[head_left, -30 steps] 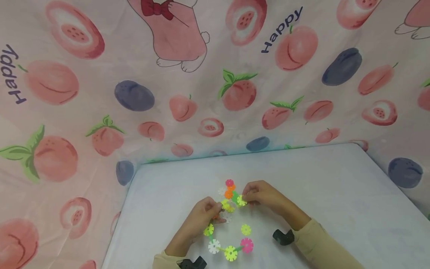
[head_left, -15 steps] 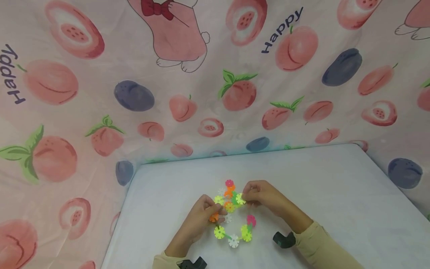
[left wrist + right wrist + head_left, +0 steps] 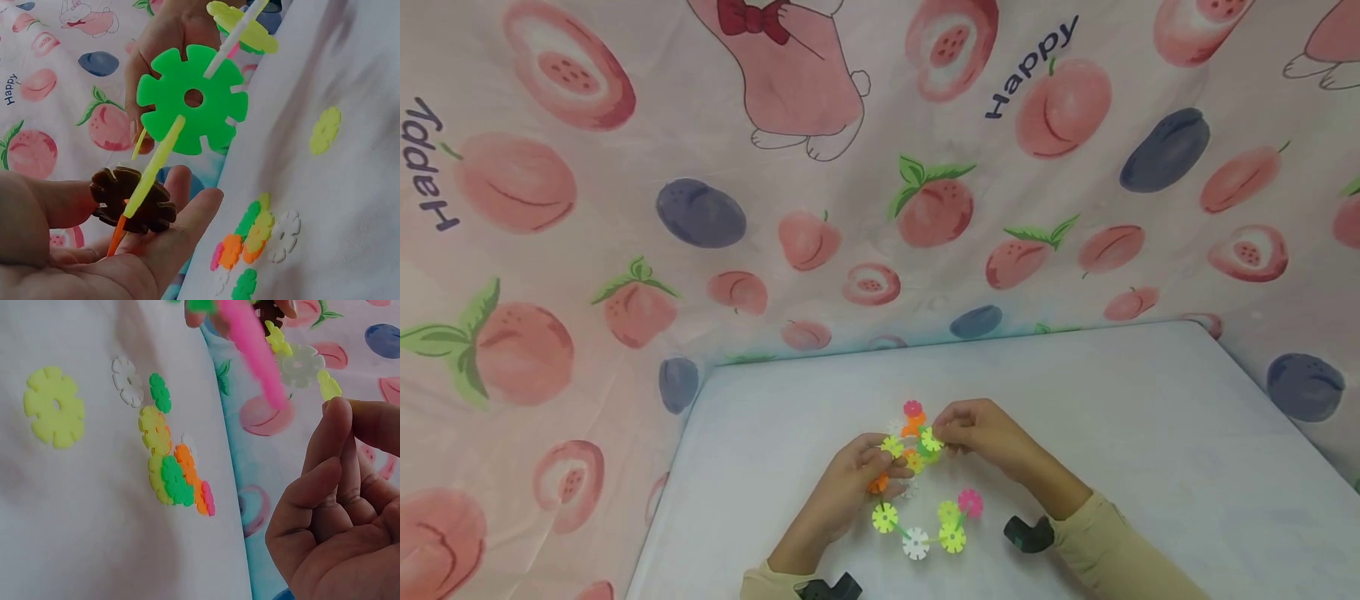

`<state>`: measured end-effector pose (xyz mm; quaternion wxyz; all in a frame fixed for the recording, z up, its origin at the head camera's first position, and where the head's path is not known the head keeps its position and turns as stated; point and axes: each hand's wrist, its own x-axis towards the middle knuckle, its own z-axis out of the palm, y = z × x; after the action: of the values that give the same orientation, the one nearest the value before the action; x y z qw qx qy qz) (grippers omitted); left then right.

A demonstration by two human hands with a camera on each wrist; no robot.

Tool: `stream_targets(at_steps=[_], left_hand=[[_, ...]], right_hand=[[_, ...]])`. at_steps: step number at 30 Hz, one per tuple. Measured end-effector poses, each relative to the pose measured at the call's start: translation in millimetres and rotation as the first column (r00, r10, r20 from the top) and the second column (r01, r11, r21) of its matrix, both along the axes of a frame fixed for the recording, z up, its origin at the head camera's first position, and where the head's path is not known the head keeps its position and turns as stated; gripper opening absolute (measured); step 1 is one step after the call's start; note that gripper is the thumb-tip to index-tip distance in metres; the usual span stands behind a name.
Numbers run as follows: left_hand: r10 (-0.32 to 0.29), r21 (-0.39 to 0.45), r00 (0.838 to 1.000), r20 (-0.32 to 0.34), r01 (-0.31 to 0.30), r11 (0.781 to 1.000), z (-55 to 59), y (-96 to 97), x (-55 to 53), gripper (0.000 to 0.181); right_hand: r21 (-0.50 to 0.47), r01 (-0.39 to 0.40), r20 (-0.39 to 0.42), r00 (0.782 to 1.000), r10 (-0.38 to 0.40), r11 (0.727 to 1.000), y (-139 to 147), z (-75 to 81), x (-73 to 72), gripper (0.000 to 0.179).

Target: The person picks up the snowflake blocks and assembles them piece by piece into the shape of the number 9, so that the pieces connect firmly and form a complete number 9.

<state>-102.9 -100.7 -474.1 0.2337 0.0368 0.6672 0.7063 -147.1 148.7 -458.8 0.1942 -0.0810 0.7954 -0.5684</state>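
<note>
A chain of slotted snowflake discs hangs between the person's hands in the head view, with a white disc (image 3: 915,543) low in its loop and a pink disc (image 3: 970,503) at its right end. The left hand (image 3: 853,475) holds the chain; in the left wrist view, a dark brown disc (image 3: 131,200) lies between its thumb and fingers, joined through a yellow disc to a green disc (image 3: 194,100). Between thumb and index finger, the right hand (image 3: 977,429) pinches a yellow disc (image 3: 329,386) of the chain, beside a pale disc (image 3: 301,365).
Loose discs lie clustered on the white table (image 3: 1112,392) beyond the hands, among them an orange disc (image 3: 185,464) and a green disc (image 3: 177,481). A single yellow disc (image 3: 55,406) lies nearer. Behind the table hangs a fruit-print cloth (image 3: 850,200).
The chain's lower loop has swung right and up, carrying its pink end disc rightward. The right hand has shifted slightly left, closer to the left hand. Both keep hold of the chain.
</note>
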Motion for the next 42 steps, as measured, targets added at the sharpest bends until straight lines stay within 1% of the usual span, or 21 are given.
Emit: stream_targets(at_steps=[4,11,14,19,22,26,29,34,38,42], left_hand=[[-0.013,-0.01,1.0,-0.017,0.013,1.0,-0.5,0.0,-0.7,0.041],[-0.028,-0.036,0.999,-0.041,0.026,0.999,-0.6,0.0,-1.7,0.04],[-0.036,-0.059,0.997,-0.066,0.032,0.998,-1.9,-0.2,-1.7,0.044],[-0.035,-0.109,0.991,-0.131,0.021,0.994,-4.5,0.2,-1.8,0.045],[-0.017,-0.1,0.988,-0.151,0.002,0.995,-3.3,1.3,-1.4,0.046],[-0.005,-0.062,0.987,-0.161,-0.005,0.998,1.3,2.8,0.0,0.046],[-0.011,-0.079,0.984,-0.178,-0.003,0.997,3.1,3.6,0.7,0.045],[-0.047,-0.106,0.982,-0.183,0.028,0.994,1.0,4.3,0.9,0.048],[-0.074,-0.089,0.979,-0.189,0.058,0.994,1.3,4.6,1.6,0.048],[-0.089,-0.081,0.978,-0.189,0.075,0.994,1.8,5.1,2.3,0.045]], right_hand=[[0.001,0.004,-0.001,1.0,-0.004,1.0,-1.8,1.3,-0.1,0.019],[0.006,-0.018,-0.021,1.0,0.018,1.0,-2.6,-0.7,0.2,0.019],[0.0,-0.028,-0.039,0.999,0.028,1.0,-3.1,-1.6,1.1,0.017],[0.007,-0.035,-0.103,0.994,0.035,0.999,-4.2,-1.7,2.2,0.015],[0.008,-0.025,-0.124,0.992,0.026,1.0,-5.9,-1.6,3.0,0.015],[-0.006,-0.011,-0.12,0.993,0.01,1.0,-8.0,-2.4,4.1,0.014],[-0.014,-0.014,-0.12,0.993,0.012,1.0,-7.8,-3.4,3.9,0.014],[-0.012,-0.04,-0.121,0.992,0.038,0.999,-5.8,-4.7,2.4,0.013],[-0.009,-0.055,-0.125,0.991,0.053,0.998,-6.4,-3.6,2.7,0.012],[-0.01,-0.051,-0.113,0.992,0.049,0.999,-7.2,-3.4,3.3,0.013]])
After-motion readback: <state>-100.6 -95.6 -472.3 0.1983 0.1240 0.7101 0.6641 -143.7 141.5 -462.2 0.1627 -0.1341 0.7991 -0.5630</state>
